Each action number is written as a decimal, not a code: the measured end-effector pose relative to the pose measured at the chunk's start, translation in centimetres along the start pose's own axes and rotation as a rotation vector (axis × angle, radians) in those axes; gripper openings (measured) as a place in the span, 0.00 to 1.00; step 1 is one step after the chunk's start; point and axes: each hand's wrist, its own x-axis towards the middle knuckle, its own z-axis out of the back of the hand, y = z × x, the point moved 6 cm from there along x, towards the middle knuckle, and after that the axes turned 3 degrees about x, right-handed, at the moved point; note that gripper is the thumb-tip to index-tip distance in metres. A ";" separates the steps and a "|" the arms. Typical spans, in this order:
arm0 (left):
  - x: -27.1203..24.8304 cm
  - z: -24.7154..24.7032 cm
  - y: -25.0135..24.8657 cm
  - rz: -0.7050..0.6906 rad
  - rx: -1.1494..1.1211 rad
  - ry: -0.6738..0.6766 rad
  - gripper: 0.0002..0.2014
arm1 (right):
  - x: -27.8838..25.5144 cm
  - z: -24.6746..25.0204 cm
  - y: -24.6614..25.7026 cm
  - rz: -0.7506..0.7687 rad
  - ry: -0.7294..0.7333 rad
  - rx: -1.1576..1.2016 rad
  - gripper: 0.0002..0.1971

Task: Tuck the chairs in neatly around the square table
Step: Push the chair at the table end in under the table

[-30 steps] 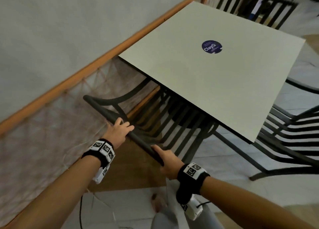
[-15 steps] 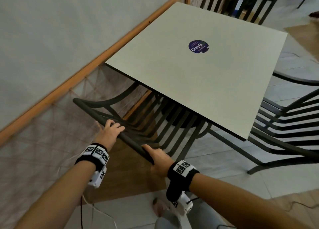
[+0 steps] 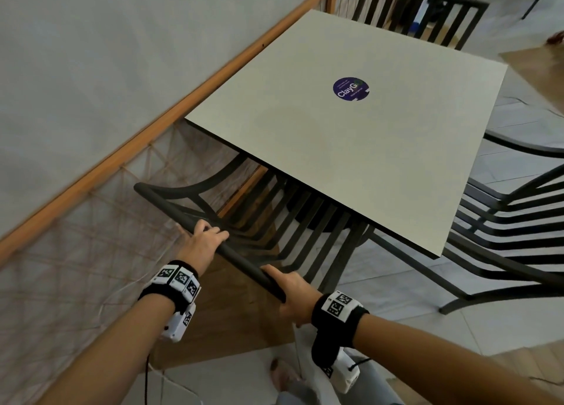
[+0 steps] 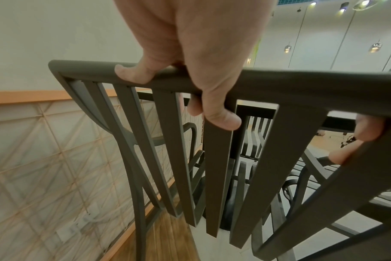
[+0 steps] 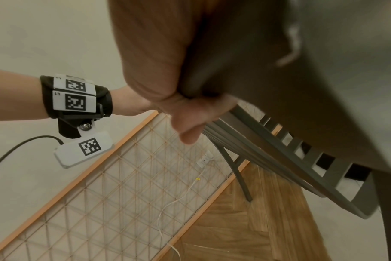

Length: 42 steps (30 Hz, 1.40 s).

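Observation:
A dark slatted metal chair (image 3: 268,221) stands at the near edge of the square pale table (image 3: 351,148), its seat partly under the top. My left hand (image 3: 203,241) grips the chair's top rail (image 3: 171,209) near its middle, fingers curled over it (image 4: 212,74). My right hand (image 3: 293,288) grips the same rail at its right end (image 5: 190,84). A second dark chair (image 3: 506,221) stands out from the table's right side. A third dark chair (image 3: 427,17) stands at the far side.
A wooden-framed netted railing (image 3: 100,191) runs along the left, close beside the chair I hold. A white cable (image 5: 179,199) trails on the floor by the railing. My legs and feet (image 3: 287,374) are just behind the chair. A round sticker (image 3: 351,88) marks the table top.
The chair has slid a little further under the table with both hands still gripping its top rail. The view has shifted slightly leftward.

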 end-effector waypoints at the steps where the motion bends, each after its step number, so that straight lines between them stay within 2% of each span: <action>1: 0.0 0.2 0.1 0.006 0.012 0.001 0.19 | 0.1 0.0 0.1 -0.001 -0.003 0.003 0.33; 5: -0.5 1.3 -0.9 0.060 0.110 -0.025 0.18 | 0.3 -0.3 0.0 -0.009 -0.009 -0.003 0.33; 10: -2.3 2.3 -4.5 0.116 0.169 -0.049 0.17 | -0.1 1.5 -1.1 0.110 -0.004 -0.261 0.27; 14: -4.9 0.9 -9.1 0.055 0.145 -0.017 0.22 | 0.6 5.4 -7.7 -0.022 -0.040 -0.288 0.20; 18: -6.3 -0.6 -14.1 -0.016 0.145 0.024 0.20 | 2.2 7.4 -14.8 -0.082 0.016 -0.589 0.23; 21: -6.4 -1.5 -16.1 0.025 0.165 0.105 0.15 | 3.3 6.5 -18.7 -0.081 0.108 -0.748 0.27; 24: -5.9 -1.9 -16.8 0.117 0.201 0.159 0.10 | 4.2 5.6 -21.0 -0.037 0.160 -0.866 0.25; 27: -5.8 -1.9 -16.8 0.179 0.204 0.150 0.06 | 5.6 5.2 -21.6 0.007 0.144 -0.843 0.16; 29: -5.7 -1.7 -16.7 0.199 0.193 0.136 0.05 | 6.5 4.9 -22.2 -0.017 0.192 -0.844 0.12; 35: -4.9 -1.4 -15.4 0.235 0.195 0.115 0.07 | 8.7 4.7 -22.4 -0.006 0.220 -0.861 0.07; 42: -5.3 -2.1 -16.3 0.226 0.197 0.190 0.07 | 8.1 4.3 -23.2 0.035 0.176 -0.915 0.05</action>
